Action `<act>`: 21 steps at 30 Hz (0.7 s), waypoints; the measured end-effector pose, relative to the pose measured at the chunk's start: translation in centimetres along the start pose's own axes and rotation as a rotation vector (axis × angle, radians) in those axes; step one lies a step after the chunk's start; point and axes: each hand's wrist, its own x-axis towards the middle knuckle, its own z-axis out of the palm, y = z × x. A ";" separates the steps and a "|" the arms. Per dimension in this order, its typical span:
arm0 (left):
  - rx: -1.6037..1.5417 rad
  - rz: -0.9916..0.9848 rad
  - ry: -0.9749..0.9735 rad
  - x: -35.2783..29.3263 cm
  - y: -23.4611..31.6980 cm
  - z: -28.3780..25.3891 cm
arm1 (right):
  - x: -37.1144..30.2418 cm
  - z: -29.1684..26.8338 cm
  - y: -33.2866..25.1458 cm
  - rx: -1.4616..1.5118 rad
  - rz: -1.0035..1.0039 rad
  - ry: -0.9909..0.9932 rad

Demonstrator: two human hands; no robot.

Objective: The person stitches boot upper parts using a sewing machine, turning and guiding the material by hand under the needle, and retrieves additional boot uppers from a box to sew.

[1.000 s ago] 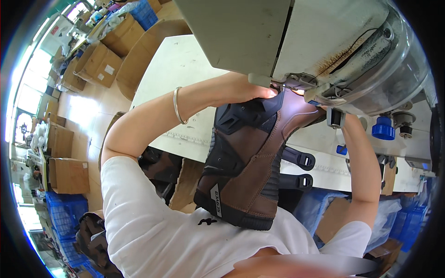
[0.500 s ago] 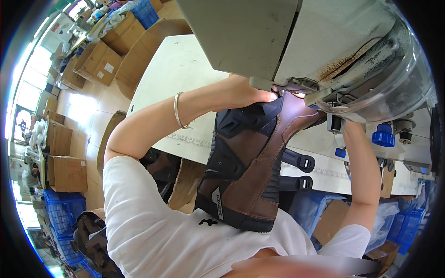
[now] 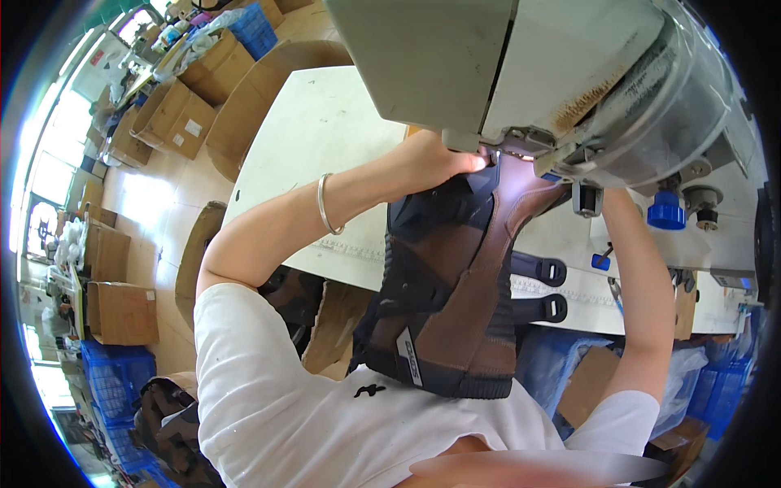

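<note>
Brown-and-black boot (image 3: 468, 285) gripped at upper edge by left hand (image 3: 439, 165), closed on it, thumb laid on top, fingers hidden. Boot body stretched below hand to white shirt (image 3: 325, 390). Sewing machine (image 3: 431, 65) set just above and right of hand. Right hand concealed behind machine; grip cannot be told. Buckled straps (image 3: 529, 309) seen lower right of left hand, white table (image 3: 325, 122) spread leftward, cardboard boxes (image 3: 172, 118) placed far left.
</note>
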 end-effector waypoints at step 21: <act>-0.573 -0.408 -0.687 4.2 -4.9 -2.6 | -18.0 -4.7 -15.9 0.749 -0.130 0.499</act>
